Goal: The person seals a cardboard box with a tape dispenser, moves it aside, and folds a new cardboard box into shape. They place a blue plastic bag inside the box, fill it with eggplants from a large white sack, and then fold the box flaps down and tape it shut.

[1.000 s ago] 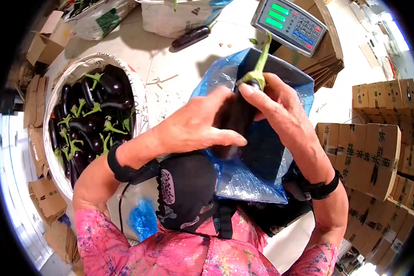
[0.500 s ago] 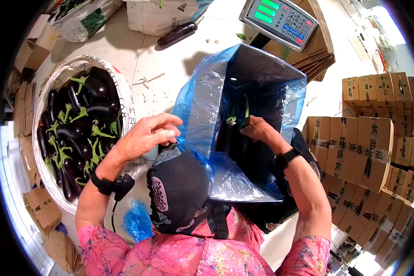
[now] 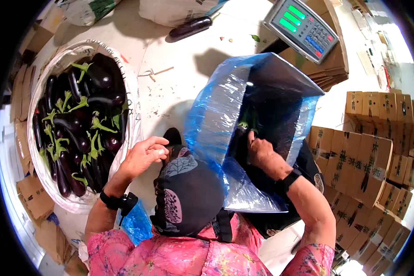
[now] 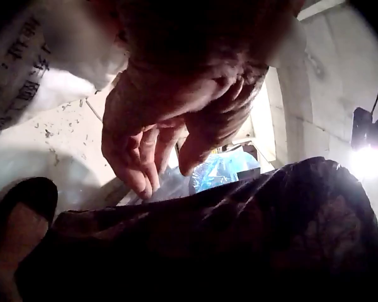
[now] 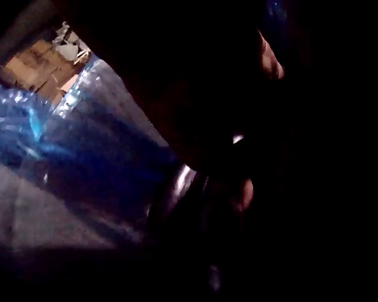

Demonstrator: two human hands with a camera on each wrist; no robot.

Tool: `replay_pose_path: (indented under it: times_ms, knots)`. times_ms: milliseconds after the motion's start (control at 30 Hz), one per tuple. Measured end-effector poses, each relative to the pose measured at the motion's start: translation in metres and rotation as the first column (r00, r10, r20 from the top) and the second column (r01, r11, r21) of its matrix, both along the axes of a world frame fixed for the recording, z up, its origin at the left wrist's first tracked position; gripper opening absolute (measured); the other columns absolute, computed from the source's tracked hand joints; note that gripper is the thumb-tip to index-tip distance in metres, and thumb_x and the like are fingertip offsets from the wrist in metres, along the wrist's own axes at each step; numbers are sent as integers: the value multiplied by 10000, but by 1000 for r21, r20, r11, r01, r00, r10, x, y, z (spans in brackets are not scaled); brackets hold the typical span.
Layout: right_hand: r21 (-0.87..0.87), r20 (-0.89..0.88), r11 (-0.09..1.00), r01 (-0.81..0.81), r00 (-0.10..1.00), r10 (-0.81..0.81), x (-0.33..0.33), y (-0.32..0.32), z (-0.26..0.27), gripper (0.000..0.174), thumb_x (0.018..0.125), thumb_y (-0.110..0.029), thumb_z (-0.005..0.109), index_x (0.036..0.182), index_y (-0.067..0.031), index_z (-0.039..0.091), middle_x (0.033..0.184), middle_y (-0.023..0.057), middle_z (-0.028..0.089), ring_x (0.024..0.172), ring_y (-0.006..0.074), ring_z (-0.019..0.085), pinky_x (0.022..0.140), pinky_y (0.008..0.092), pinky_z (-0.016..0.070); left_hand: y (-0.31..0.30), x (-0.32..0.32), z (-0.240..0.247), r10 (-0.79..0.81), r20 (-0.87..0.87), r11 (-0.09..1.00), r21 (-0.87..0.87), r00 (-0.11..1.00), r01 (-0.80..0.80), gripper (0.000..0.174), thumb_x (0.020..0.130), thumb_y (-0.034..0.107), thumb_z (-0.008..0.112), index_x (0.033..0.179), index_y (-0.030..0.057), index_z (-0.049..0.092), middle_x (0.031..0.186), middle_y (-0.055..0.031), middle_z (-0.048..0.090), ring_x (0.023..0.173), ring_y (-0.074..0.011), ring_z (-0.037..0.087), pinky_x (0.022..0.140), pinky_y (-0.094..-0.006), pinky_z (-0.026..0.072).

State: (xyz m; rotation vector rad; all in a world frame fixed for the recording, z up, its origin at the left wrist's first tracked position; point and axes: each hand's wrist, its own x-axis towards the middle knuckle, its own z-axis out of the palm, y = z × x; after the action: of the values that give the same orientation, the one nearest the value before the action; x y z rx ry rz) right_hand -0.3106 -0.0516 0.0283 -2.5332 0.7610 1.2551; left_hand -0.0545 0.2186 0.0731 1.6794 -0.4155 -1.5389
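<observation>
Inside the blue-lined box point(image 3: 303, 129), my right hand point(image 3: 264, 156) reaches down with its index finger stretched toward the green cap of an eggplant point(image 3: 243, 124). The other fingers are hidden behind the hand. In the right wrist view, a fingertip point(image 5: 246, 194) shows beside a shiny dark eggplant point(image 5: 183, 182), and deep shadow covers the rest, so I cannot tell if the fingers grip it. My left hand point(image 3: 145, 158) hangs over the left knee, fingers loosely bent with nothing in them. The left wrist view shows the same hand point(image 4: 176, 113) above dark patterned trousers point(image 4: 227, 233).
A white woven basket point(image 3: 135, 99) full of eggplants stands at the left. One eggplant point(image 3: 190, 28) lies on the floor beside a white sack point(image 3: 175, 11). Behind the box is a digital scale point(image 3: 303, 30). Stacked cartons point(image 3: 354, 161) line the right side.
Both hands held an eggplant above the box a second ago. The right hand then lowered it inside, while the left hand let go and withdrew over the knee. The head view has shifted slightly.
</observation>
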Motion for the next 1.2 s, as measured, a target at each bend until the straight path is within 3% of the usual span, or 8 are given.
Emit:
replay_pose_path:
  times_ms: [300, 600, 700, 800, 933, 1067, 1133, 1200]
  knots:
    - [33, 82, 991, 130, 988, -132, -18, -9, -52, 728, 781, -183, 758, 1321, 4, 308, 994, 268, 707, 944, 431, 696, 812, 475, 567, 36, -7, 27, -123, 394, 960, -187, 911, 210, 292, 961, 133, 595, 1228, 13, 602, 1055, -122, 707, 989, -226, 685, 895, -331, 532]
    - [-11, -37, 1000, 13, 999, -13, -10, -16, -23, 675, 796, -361, 753, 1346, -134, 435, 1053, 288, 678, 977, 461, 669, 840, 521, 544, 178, 93, 28, 455, 609, 877, -177, 650, -447, 260, 955, 142, 619, 1180, 11, 637, 998, -96, 708, 895, -128, 666, 753, -279, 544]
    - [25, 25, 1000, 5, 1000, -6, -8, -14, -11, 588, 815, -357, 744, 1296, -130, 492, 1052, 272, 682, 961, 466, 667, 825, 522, 547, 197, 142, -5, 417, 847, 845, -227, 330, -484, 349, 903, 189, 670, 1182, -10, 606, 1035, -163, 679, 870, -215, 659, 755, -340, 538]
    - [14, 38, 999, -40, 999, 39, -3, -4, 9, 573, 823, -358, 741, 1293, -132, 502, 1059, 257, 684, 953, 465, 664, 809, 524, 545, 173, 181, -42, 213, 972, 794, -110, 103, -598, 792, 796, 401, 781, 1386, 1, 435, 1287, -275, 522, 1221, -399, 516, 1015, -442, 445]
    - [147, 289, 988, -53, 957, 9, -8, 1, 30, 552, 820, -311, 747, 1289, -118, 528, 1076, 243, 685, 957, 459, 662, 793, 520, 542, 120, 203, -65, 160, 985, 574, -37, 68, -818, 1012, 719, 427, 816, 1489, 29, 293, 1420, -286, 386, 1290, -486, 415, 1078, -507, 380]
    - [201, 396, 980, -1, 915, -80, -5, 7, 64, 543, 808, -234, 756, 1292, -95, 554, 1054, 233, 693, 959, 439, 671, 783, 490, 547, 115, 209, -72, 504, 863, 431, -280, -29, -858, 911, 707, 307, 772, 1448, -11, 348, 1382, -260, 442, 1267, -410, 463, 1071, -496, 386]
    - [281, 378, 956, 86, 906, -192, -3, 1, 78, 516, 794, -178, 763, 1258, -65, 571, 1000, 227, 698, 927, 420, 683, 754, 463, 550, 125, 198, -65, 921, 375, 294, -481, 109, -826, 749, 766, 168, 706, 1422, -27, 402, 1284, -199, 544, 1159, -302, 562, 1020, -420, 448]
    - [336, 448, 933, 126, 850, -276, -4, -5, 81, 456, 775, -73, 761, 1195, -17, 593, 886, 204, 697, 850, 367, 709, 704, 401, 550, 125, 155, -18, 936, -126, 223, -513, 330, -829, 668, 813, 98, 632, 1429, -24, 404, 1255, -156, 574, 1118, -253, 596, 979, -376, 486]
